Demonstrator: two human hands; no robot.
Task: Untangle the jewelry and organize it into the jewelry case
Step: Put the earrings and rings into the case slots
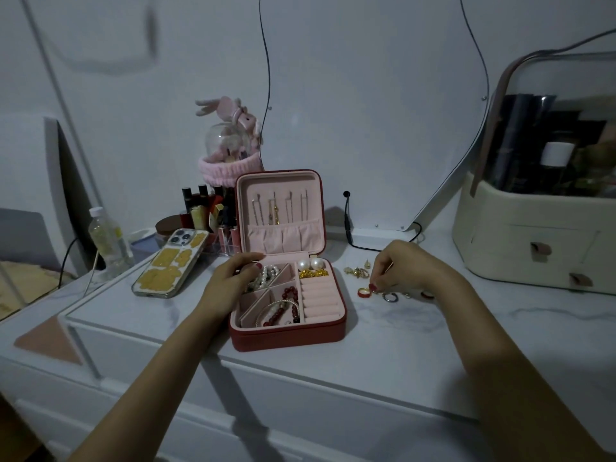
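Red jewelry case (289, 336) lies open, pink-lined; left hand (233, 278) rests spread, right hand (396, 265) grip pinching something small.

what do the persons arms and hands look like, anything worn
Both forearms are bare as far as the frame shows: no sleeves, watch or bracelets on the wrists. The nails carry red polish, visible on the left hand and on the right hand. I can make out no rings on the fingers, though the light is dim and some fingers are curled out of sight.
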